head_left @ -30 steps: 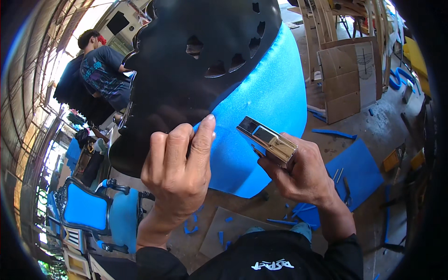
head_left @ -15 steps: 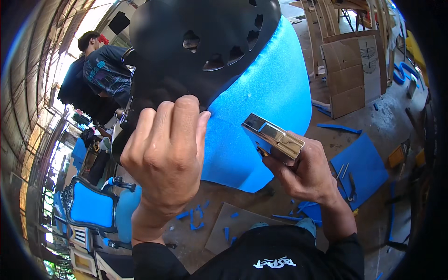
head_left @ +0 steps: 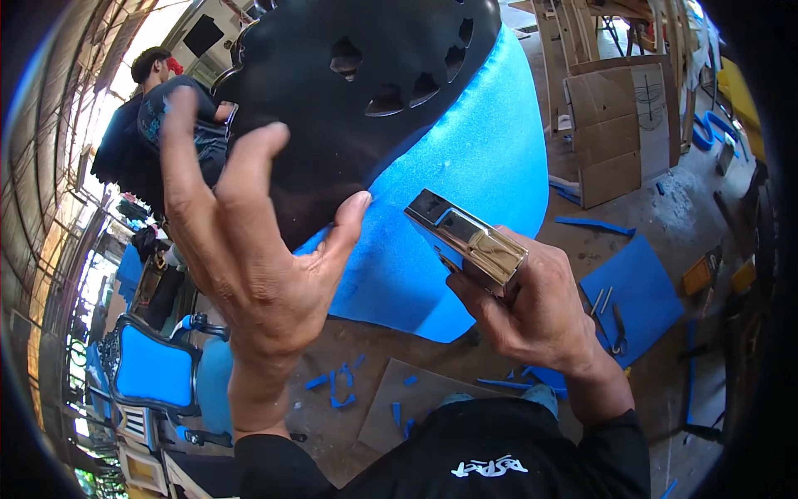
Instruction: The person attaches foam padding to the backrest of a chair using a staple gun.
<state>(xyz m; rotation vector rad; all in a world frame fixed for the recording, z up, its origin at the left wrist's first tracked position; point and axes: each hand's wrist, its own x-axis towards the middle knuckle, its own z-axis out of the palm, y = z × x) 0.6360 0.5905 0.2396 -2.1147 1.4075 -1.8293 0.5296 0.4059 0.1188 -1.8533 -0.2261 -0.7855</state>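
Observation:
In front of me stands a glossy black carved frame (head_left: 332, 125) with cut-out holes, like a chair back. A sheet of bright blue upholstery material (head_left: 478, 158) runs along its edge and hangs below it. My left hand (head_left: 258, 249) is open with the fingers spread and blurred over the frame. Its thumb tip is at the border between frame and blue sheet; whether it touches is hard to tell. My right hand (head_left: 540, 308) grips a shiny metal staple gun (head_left: 470, 237), held just in front of the blue sheet, apart from the frame.
Blue offcuts (head_left: 341, 387) litter the floor. Scissors (head_left: 619, 328) lie on a blue sheet piece (head_left: 644, 299) at right. A blue-padded chair (head_left: 158, 366) stands at left, cardboard (head_left: 603, 125) at right. Another person (head_left: 179, 116) is at the far left.
My left hand has opened from curled fingers and swung left, its fingers spreading. My right hand has shifted slightly left with the staple gun. The view has turned a little.

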